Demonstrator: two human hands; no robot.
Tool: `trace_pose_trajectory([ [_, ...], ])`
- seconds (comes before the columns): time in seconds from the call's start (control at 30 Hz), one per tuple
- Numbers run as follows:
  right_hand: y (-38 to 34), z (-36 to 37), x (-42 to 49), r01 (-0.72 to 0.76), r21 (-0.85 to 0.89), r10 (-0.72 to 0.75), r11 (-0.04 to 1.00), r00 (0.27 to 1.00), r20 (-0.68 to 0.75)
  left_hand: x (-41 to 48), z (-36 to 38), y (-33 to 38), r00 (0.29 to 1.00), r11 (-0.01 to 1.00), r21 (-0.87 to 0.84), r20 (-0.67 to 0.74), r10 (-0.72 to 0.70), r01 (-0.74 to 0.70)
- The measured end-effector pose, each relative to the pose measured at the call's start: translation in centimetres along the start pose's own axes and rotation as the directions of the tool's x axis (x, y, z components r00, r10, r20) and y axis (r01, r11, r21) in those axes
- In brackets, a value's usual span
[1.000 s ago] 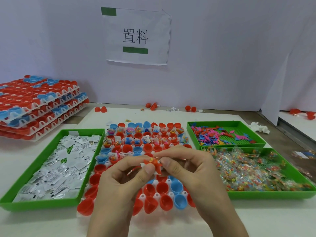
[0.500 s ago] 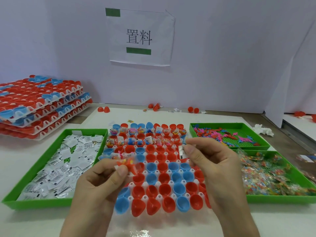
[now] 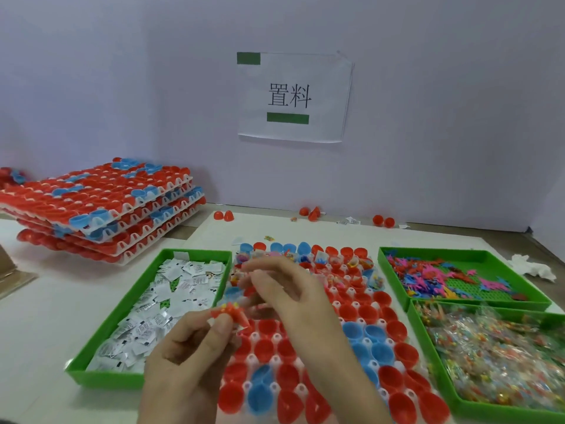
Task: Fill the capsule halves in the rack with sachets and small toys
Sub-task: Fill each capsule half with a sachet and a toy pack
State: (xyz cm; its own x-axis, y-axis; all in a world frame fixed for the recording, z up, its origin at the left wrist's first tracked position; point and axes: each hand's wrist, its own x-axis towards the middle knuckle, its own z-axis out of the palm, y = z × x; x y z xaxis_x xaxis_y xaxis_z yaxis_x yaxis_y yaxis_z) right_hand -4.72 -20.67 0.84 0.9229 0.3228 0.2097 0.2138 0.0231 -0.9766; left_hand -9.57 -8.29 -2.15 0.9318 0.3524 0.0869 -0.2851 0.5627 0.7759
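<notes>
Head view: left hand (image 3: pixel 189 356) pinches small orange toy (image 3: pixel 230 313), thumb against forefinger, over rack's (image 3: pixel 276 336) left edge. Right hand (image 3: pixel 293 298) stretched across middle rows; fingertips blurred, hold cannot tell. Near capsule halves (image 3: pixel 397 330) empty, far rows filled. Sachets (image 3: pixel 171 301) in green tray (image 3: pixel 104 377) alongside. Filling step underway; next likely needs toy dropped squarely into empty half.

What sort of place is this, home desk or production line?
Probably a manual packing station in a small factory: stacked capsule racks, green trays of bulk sachets and toys, and a printed sign taped to the wall.
</notes>
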Motion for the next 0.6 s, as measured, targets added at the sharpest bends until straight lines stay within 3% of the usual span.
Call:
trace_pose_trajectory([
  [0.1,-0.1,-1.3,-2.2,0.041,-0.064,-0.033,0.997,0.992,0.121,0.1,0.0,-1.0,1.000,1.000,-0.010,0.008,-0.016,0.016],
  [0.27,-1.0,-2.4,-2.9,0.086,-0.131,-0.084,0.988,0.996,0.019,-0.5,0.7,-1.3,0.999,0.998,0.058,0.036,-0.039,0.036],
  [0.43,-1.8,-3.0,-2.4,0.102,-0.249,-0.098,0.963,0.995,0.028,-0.8,0.6,-0.7,0.995,0.985,0.166,0.083,-0.058,0.044],
  [0.6,-2.5,-3.3,-0.8,0.120,-0.354,-0.113,0.928,0.993,0.042,-0.9,0.4,-0.4,0.999,0.982,0.185,0.024,-0.039,0.034],
])
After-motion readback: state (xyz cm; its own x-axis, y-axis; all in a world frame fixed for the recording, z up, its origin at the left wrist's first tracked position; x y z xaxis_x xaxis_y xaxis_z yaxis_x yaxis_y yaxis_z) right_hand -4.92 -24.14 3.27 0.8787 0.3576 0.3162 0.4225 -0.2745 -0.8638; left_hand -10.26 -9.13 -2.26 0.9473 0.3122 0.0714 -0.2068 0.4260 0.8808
